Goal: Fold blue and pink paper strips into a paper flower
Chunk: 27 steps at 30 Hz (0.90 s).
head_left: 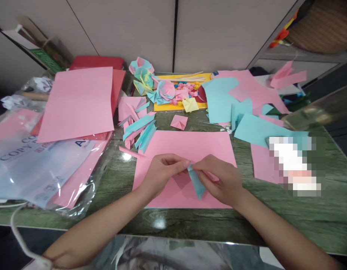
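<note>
In the head view, the left hand (164, 171) and the right hand (223, 180) pinch one end of a folded blue paper (197, 183) in their narrow grip, and under this grip a pink sheet (187, 144) lies on the worktop (190, 222).

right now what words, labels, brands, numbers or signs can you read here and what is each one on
"COPY": on the plastic paper packet at left; the word after it is cut off.
"CO": above that, cut short by the pink sheet.
"A": farther right on the packet; what follows is unclear.
Too blurred to read: the packet's red print and marks on the green box.
</note>
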Each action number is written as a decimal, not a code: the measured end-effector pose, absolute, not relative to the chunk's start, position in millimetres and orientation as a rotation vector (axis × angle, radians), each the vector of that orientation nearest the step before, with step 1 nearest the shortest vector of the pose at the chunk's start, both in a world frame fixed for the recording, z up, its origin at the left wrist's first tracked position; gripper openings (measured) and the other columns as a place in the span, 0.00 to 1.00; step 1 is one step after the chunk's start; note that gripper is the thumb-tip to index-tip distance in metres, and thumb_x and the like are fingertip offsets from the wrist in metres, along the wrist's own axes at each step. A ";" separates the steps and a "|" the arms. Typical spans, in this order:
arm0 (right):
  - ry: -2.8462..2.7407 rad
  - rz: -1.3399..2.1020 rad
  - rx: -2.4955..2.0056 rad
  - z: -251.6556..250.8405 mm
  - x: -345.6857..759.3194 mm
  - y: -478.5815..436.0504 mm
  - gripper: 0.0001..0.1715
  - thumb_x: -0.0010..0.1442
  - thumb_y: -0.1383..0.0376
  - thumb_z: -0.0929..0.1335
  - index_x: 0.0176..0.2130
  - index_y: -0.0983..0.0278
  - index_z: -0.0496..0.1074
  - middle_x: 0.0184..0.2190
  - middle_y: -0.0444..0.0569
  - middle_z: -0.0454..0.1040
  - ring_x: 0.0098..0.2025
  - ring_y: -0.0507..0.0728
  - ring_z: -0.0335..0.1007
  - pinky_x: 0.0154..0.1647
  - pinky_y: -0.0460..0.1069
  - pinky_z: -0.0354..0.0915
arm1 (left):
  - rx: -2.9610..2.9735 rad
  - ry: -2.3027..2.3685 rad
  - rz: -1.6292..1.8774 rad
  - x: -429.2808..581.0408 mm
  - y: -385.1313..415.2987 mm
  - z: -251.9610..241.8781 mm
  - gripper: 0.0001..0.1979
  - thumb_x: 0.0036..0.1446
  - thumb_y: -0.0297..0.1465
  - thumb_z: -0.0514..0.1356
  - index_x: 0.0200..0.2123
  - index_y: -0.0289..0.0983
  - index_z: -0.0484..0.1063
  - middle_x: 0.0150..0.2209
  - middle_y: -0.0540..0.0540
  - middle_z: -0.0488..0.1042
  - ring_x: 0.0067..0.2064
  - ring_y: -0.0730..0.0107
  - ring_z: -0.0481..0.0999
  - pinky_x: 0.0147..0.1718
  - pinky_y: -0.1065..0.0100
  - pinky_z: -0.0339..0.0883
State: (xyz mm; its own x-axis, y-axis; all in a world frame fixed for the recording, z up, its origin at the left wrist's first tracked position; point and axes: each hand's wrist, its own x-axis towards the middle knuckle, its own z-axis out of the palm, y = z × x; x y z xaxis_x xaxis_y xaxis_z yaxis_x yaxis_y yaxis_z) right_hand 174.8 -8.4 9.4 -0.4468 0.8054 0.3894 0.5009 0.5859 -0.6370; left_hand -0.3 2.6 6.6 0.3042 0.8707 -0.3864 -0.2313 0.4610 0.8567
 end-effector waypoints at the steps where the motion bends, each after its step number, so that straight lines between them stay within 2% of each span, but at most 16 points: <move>1: -2.128 0.584 -1.043 9.2 174.8 -8.3 0.12 0.53 0.73 0.62 0.36 0.60 0.67 0.28 0.45 0.73 0.31 0.51 0.67 0.33 0.47 0.63 | 0.800 1.018 0.838 -0.4 3.2 5.5 0.07 0.43 0.32 0.63 0.25 0.33 0.74 0.26 0.46 0.74 0.28 0.73 0.70 0.30 0.71 0.62; 6: -1.931 0.903 -1.231 11.5 173.3 -6.0 0.09 0.54 0.67 0.63 0.38 0.61 0.65 0.33 0.46 0.72 0.34 0.52 0.68 0.34 0.47 0.64 | 0.865 1.070 0.833 -0.8 6.7 2.5 0.08 0.43 0.33 0.62 0.25 0.34 0.75 0.24 0.48 0.74 0.26 0.76 0.69 0.26 0.73 0.62; 11: -1.775 1.199 -1.370 14.4 171.7 -1.5 0.08 0.55 0.61 0.63 0.31 0.62 0.68 0.27 0.45 0.71 0.30 0.52 0.67 0.29 0.46 0.62 | 0.973 1.137 0.806 -0.3 6.9 6.5 0.07 0.43 0.34 0.62 0.24 0.35 0.75 0.23 0.48 0.74 0.24 0.75 0.69 0.24 0.74 0.60; 15: -1.753 1.275 -1.387 16.1 171.6 -0.2 0.10 0.55 0.60 0.63 0.29 0.63 0.69 0.24 0.44 0.70 0.26 0.50 0.64 0.26 0.45 0.60 | 1.018 1.158 0.807 -0.4 5.5 7.4 0.07 0.43 0.34 0.62 0.24 0.35 0.74 0.23 0.49 0.74 0.24 0.75 0.68 0.24 0.74 0.59; 27: -1.671 1.384 -1.338 14.2 170.0 -0.2 0.08 0.55 0.62 0.63 0.28 0.64 0.67 0.25 0.44 0.70 0.28 0.51 0.65 0.29 0.46 0.61 | 1.169 1.184 0.830 -2.0 5.2 13.5 0.08 0.48 0.32 0.58 0.24 0.35 0.73 0.22 0.49 0.72 0.26 0.74 0.68 0.25 0.74 0.59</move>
